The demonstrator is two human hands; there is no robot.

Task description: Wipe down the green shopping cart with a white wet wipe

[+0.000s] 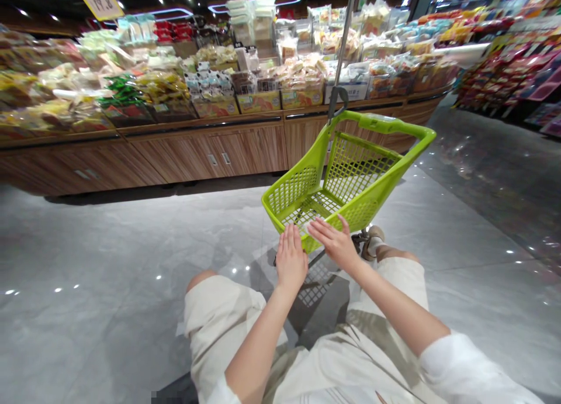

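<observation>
A lime-green plastic shopping basket cart (pixel 377 182) stands on the shiny grey floor just in front of me, tilted, with nothing visible inside. My left hand (pixel 290 258) lies flat with fingers stretched, its fingertips at the cart's near rim. Beside it my right hand (pixel 333 240) is also flat with fingers extended, resting on the same near rim. Neither hand holds anything. My legs in light shorts show below.
A long wooden display counter (pixel 210 152) piled with packaged snacks (pixel 263 76) runs across the back. A metal pole (pixel 344 47) rises behind the cart. More stocked shelves (pixel 504 65) stand at the right, and a yellow price sign (pixel 100 0) hangs top left.
</observation>
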